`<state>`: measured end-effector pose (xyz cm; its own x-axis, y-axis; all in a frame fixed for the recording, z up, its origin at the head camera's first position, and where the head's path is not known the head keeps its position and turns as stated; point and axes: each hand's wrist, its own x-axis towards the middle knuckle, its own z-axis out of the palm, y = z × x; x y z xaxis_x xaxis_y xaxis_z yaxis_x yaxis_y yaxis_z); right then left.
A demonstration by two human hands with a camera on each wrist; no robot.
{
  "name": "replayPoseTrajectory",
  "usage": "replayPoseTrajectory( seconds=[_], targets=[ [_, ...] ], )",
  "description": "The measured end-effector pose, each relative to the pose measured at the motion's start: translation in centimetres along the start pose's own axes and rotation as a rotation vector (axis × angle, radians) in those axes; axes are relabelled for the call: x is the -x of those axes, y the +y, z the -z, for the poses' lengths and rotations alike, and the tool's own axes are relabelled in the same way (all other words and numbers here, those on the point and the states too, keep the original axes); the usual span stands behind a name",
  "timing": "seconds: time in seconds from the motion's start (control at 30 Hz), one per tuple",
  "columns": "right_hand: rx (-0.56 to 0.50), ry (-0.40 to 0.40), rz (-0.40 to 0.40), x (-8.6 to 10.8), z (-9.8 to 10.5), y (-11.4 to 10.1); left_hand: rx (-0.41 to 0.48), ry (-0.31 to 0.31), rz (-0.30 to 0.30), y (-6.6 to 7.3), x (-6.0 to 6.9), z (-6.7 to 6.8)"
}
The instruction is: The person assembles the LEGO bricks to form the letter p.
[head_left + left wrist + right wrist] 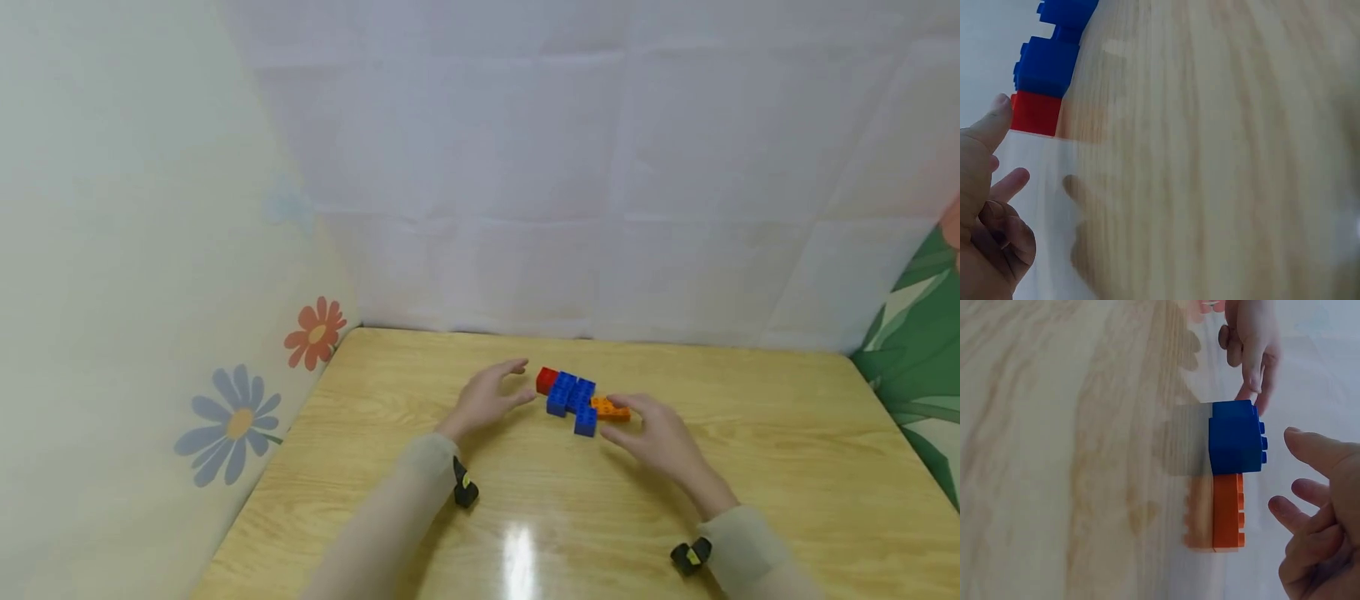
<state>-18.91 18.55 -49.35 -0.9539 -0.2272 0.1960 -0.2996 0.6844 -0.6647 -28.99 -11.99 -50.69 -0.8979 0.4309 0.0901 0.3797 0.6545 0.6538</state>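
Several toy building bricks sit together on the table: a red brick (547,381) at the left end, blue bricks (558,398) in the middle and a flat orange brick (611,409) at the right. My left hand (487,398) is just left of the red brick, thumb and fingers apart, holding nothing. In the left wrist view its thumb appears close to the red brick (1036,114); contact is unclear. Over the orange brick my right hand (660,437) hovers with fingers spread. The right wrist view shows a gap between that hand (1322,525) and the orange brick (1227,511).
The wood-grain table (360,375) meets a white cloth backdrop (487,167) at its far edge. A wall with painted flowers (238,423) stands at the left. Green leaf-patterned cloth (922,333) borders the right side.
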Motion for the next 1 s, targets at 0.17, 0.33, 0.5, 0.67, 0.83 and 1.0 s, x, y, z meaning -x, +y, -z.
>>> replayPoseTrajectory(
  seconds=[0.17,0.33,0.5,0.67,0.83,1.0],
  targets=[
    [-0.01,-0.013,-0.005,-0.2,-0.4,-0.4,0.02,-0.007,-0.009,-0.1,-1.0,-0.7],
    [0.007,-0.028,-0.026,-0.5,-0.7,-0.8,0.057,-0.041,0.005,0.1,-1.6,-1.1],
    [0.032,-0.037,-0.024,-0.9,-1.0,-0.9,0.065,-0.067,0.034,0.5,-1.9,-1.4],
    [0.042,-0.038,-0.014,-1.2,-1.4,-0.7,0.056,-0.05,0.02,0.6,-2.3,-1.8],
    [0.058,-0.039,-0.01,-1.4,-1.7,-0.7,0.054,-0.012,0.0,0.6,-2.6,-2.2],
    [0.052,-0.036,-0.023,-1.7,-1.9,-0.6,0.072,0.023,-0.007,0.6,-2.5,-2.3]
  ],
)
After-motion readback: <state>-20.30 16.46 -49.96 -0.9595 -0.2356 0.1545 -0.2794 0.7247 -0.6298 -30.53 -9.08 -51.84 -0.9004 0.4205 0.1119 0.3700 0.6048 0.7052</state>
